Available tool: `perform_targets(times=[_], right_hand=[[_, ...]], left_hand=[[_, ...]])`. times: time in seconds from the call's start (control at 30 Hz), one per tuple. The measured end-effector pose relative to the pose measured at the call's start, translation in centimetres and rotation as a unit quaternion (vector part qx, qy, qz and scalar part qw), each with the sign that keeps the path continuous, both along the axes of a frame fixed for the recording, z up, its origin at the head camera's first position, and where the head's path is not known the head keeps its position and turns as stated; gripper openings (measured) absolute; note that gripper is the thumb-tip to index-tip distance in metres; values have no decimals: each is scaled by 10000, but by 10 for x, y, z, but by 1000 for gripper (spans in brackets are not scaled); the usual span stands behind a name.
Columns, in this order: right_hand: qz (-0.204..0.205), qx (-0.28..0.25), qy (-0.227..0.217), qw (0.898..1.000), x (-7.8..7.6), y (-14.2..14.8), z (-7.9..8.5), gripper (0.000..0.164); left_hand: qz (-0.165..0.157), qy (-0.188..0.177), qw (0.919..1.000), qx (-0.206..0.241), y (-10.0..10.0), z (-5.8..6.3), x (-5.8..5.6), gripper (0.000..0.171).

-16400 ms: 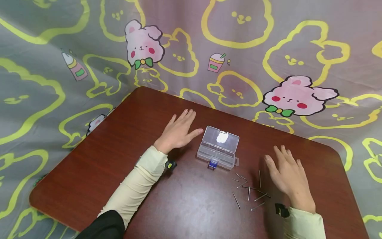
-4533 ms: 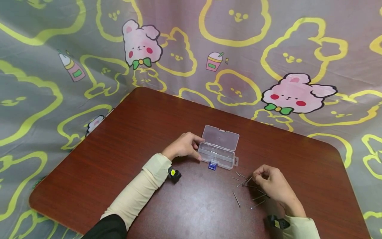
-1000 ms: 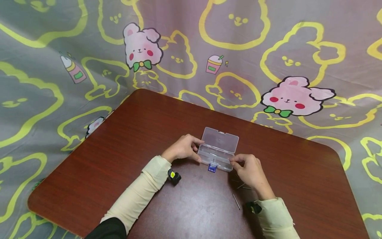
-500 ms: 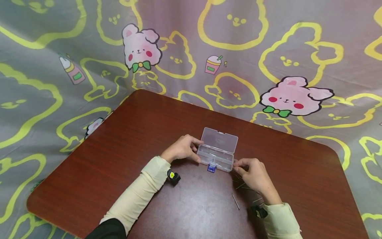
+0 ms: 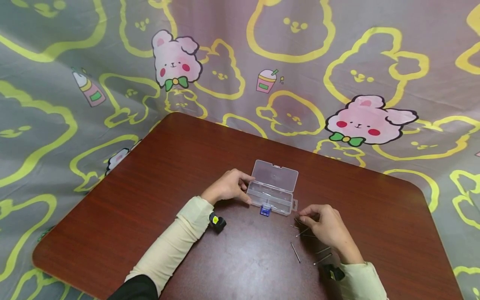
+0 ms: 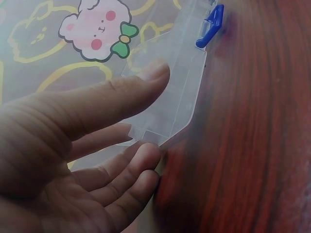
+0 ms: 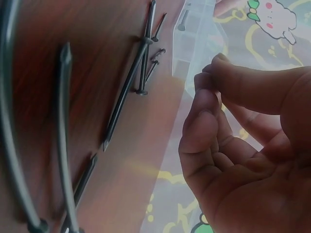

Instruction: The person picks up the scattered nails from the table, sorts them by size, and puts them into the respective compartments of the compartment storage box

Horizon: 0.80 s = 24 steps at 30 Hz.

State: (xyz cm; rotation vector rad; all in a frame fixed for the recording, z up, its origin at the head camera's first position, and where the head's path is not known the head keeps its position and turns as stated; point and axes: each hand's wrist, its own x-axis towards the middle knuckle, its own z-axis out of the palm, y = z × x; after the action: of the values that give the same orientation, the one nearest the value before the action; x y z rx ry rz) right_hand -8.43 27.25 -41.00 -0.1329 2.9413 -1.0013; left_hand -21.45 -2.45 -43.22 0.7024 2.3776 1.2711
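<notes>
My left hand (image 5: pixel 228 186) grips the left end of a clear plastic box (image 5: pixel 288 211), thumb at the front and fingers behind. The box's lid (image 5: pixel 275 175) is raised and its blue latch (image 5: pixel 265 210) hangs at the front. In the right wrist view a nail (image 7: pixel 182 20) shows inside a compartment. My right hand (image 5: pixel 325 223) is just off the box's right end, thumb and index fingertips together, nothing visible between them. Beneath and beside it lie loose nails, among them one long nail (image 5: pixel 295 252) and a very short one (image 7: pixel 159 53).
Another nail (image 5: pixel 322 258) lies nearer the right wrist, beside the black wrist camera (image 5: pixel 333 272). The brown wooden table (image 5: pixel 187 154) ends at a patterned curtain (image 5: pixel 225 37) on the far and left sides.
At first both hands lay flat and apart; since then the left has taken hold of the box and fewer nails lie loose. Over the last second the right hand moved from the box toward the nails.
</notes>
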Motion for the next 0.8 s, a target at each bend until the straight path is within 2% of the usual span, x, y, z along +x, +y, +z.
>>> perform_targets(times=[0.4,0.8], right_hand=[[-10,170,-16,9999,8,10,-1,3],[40,199,-182,9996,15,17,-9,14]], left_hand=[[22,2,10000,-32,1,-1,0,75],[47,-37,10000,12,1,0,0,75]])
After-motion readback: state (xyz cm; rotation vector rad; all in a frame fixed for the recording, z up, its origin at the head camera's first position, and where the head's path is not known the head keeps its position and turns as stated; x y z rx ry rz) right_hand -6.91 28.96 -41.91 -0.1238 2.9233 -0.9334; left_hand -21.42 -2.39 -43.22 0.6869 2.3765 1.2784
